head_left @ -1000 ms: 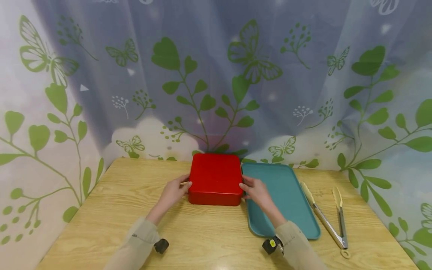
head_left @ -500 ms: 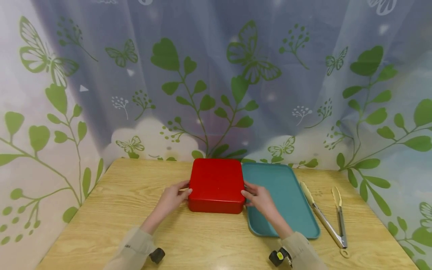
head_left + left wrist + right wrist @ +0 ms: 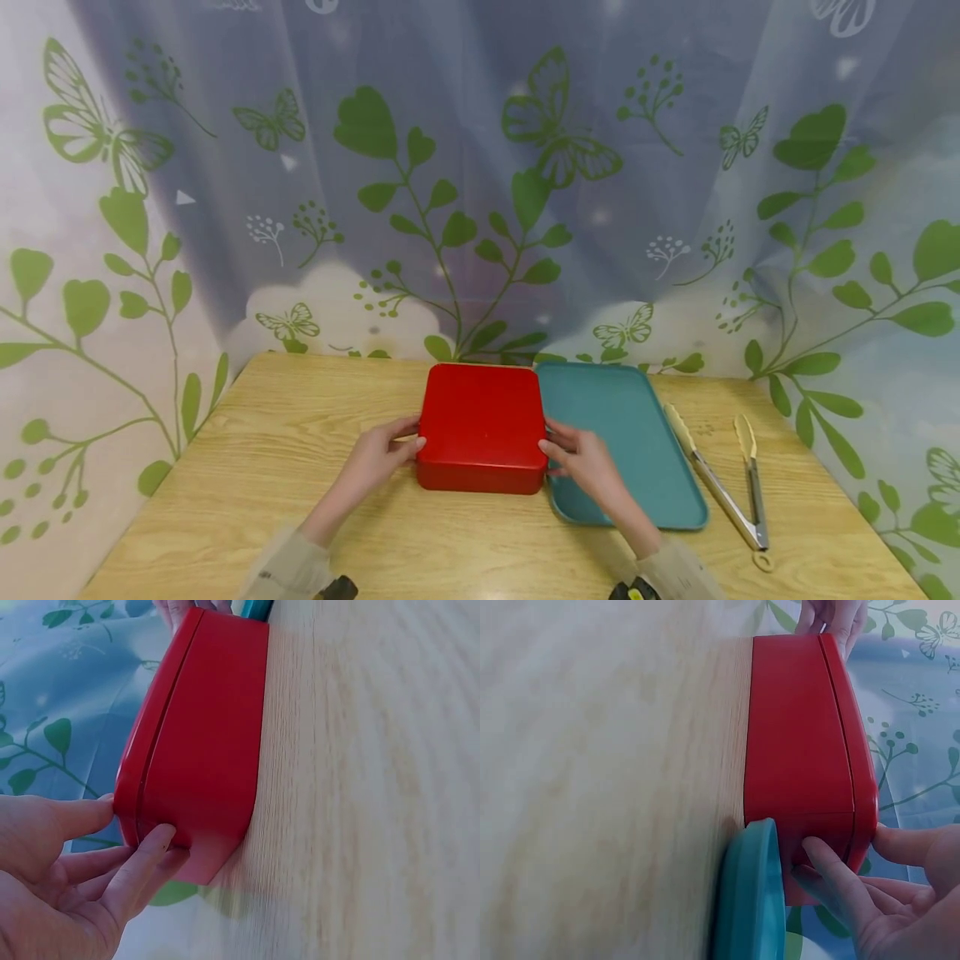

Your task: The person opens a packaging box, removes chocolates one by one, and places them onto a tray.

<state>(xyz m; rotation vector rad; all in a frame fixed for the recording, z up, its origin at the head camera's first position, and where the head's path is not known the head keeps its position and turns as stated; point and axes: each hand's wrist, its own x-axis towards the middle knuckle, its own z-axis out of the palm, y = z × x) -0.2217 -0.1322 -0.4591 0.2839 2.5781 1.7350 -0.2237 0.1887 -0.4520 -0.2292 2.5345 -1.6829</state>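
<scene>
A square red box (image 3: 482, 417) with a fitted lid rests on the wooden table in the middle of the head view. At its left side my left hand (image 3: 378, 457) grips it, thumb at the lid's edge and fingers against the side wall. My right hand (image 3: 588, 467) holds the opposite side the same way. A thin seam between lid (image 3: 150, 720) and body shows in the left wrist view. In the right wrist view, the fingers (image 3: 832, 874) press on the box's side, just above the rim of a teal tray (image 3: 742, 900).
The teal tray (image 3: 637, 467) lies along the box's right side, under my right forearm. Farther right are spread tongs (image 3: 723, 492) with cream tips and metal arms. A patterned curtain (image 3: 480, 208) hangs behind the wooden table (image 3: 300, 433).
Both hands have drawn the red box towards me, away from the curtain, keeping their hold on its sides. The tray and tongs have stayed in place.
</scene>
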